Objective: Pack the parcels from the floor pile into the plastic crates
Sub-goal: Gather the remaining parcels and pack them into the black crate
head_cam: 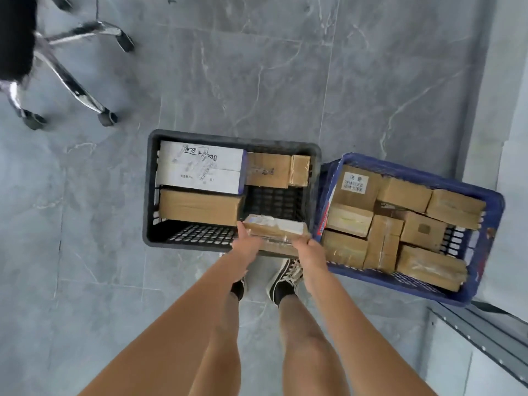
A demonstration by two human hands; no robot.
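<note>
Parcel [275, 228] between both hands (gripped), over black crate [148, 190]

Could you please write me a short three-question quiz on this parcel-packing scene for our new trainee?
1. True or false: the blue crate holds fewer parcels than the black crate.
2. What do the left hand and right hand hold? A) taped parcel B) white box C) nothing
3. Fill in: the held parcel hangs over the ___ crate.

Key: 1 false; 2 A; 3 black.
</note>
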